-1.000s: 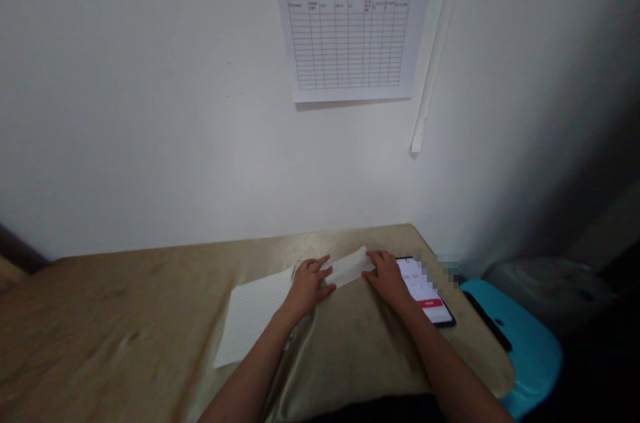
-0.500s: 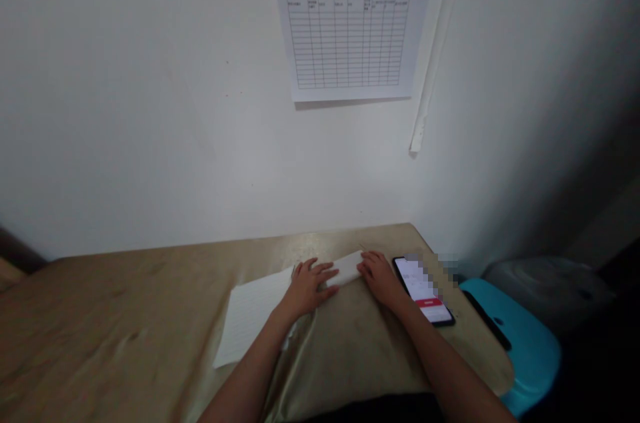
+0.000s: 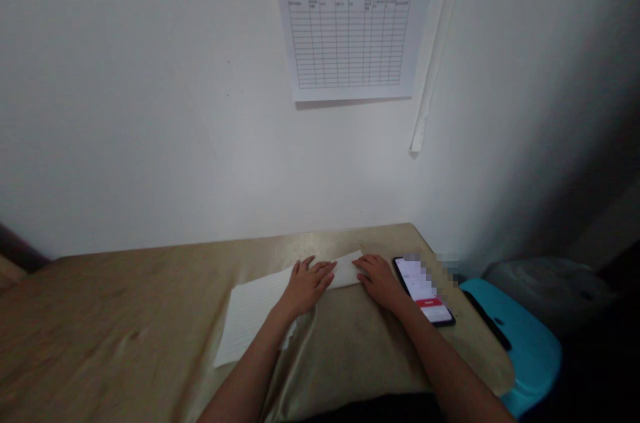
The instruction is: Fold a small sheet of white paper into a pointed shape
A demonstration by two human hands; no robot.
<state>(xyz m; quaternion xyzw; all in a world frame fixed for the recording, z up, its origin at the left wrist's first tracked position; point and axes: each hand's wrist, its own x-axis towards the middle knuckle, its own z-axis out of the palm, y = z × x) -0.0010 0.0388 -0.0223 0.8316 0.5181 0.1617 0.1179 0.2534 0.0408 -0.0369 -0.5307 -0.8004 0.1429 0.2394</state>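
A narrow strip of folded white paper (image 3: 346, 272) lies on the table between my two hands. My left hand (image 3: 306, 286) rests on its left end, palm down, fingers spread and stretched out across it. My right hand (image 3: 379, 278) touches the right end with its fingertips, thumb apart from the fingers, which are slightly bent. Both ends of the strip are partly covered by the hands. Left of it, partly under my left hand and forearm, is a lined sheet of paper (image 3: 250, 316) with a ragged right edge.
A phone (image 3: 425, 293) with its screen lit lies right of my right hand. The brown table covering (image 3: 140, 316) has a ridge of creases near my left forearm. Beyond the right edge stands a turquoise object (image 3: 530, 336). A printed table sheet (image 3: 350, 43) hangs on the wall.
The paper strip has shifted slightly left and nearer. My right hand's fingers have slid left onto its surface, and my left fingers have come closer together over the left end.
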